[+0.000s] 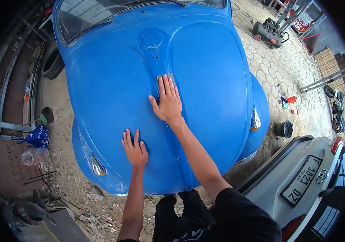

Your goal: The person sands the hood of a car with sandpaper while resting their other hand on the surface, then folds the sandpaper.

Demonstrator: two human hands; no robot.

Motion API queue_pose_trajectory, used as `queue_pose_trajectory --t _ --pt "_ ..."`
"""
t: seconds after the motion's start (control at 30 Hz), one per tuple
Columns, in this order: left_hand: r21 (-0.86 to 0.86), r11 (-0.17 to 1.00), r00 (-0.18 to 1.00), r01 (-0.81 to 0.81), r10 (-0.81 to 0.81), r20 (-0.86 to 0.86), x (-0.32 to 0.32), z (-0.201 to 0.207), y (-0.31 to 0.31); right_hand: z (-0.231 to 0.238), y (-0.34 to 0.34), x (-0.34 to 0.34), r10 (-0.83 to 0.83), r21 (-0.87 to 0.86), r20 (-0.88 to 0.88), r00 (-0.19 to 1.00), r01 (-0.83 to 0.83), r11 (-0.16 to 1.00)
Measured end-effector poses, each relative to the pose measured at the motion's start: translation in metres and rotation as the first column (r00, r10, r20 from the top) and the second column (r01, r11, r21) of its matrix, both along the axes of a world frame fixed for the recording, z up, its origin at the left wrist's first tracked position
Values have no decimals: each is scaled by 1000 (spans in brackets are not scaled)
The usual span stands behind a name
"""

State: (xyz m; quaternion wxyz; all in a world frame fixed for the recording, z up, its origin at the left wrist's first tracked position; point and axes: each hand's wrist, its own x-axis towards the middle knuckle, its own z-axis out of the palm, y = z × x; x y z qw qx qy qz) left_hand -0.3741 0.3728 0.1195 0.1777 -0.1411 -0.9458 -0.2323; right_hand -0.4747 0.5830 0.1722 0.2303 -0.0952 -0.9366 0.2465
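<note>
A blue car hood (112, 84) with rounded panels and a raised centre ridge spreads out in front of me. My right hand (169, 101) reaches up to the ridge and presses a small grey-brown piece of sandpaper (170, 75) against the paint, its fingers lying over it. The sandpaper's upper edge shows past my fingertips; the rest is hidden. Lower on the left half of the hood, my left hand (135, 151) rests flat with fingers spread and nothing in it. Wet patches mark the ridge, with a damp round spot (152, 38) near the windshield.
A silver car (301, 173) stands close at the lower right. A black bucket (284, 129) and an air compressor (270, 33) are on the paved floor. To the left are tyres (53, 64), a broom (46, 116), a blue bag (38, 136) and rubble.
</note>
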Motion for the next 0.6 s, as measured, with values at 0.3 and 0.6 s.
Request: queue_pose_trajectory --t 0.3,0.6 --pt "23 999 999 32 -31 -6 -1 -6 0 22 30 -116 11 51 162 987 -20 999" --pt "-6 1000 998 25 -25 -58 -2 0 -7 -9 -15 38 39 58 3 999 -39 998"
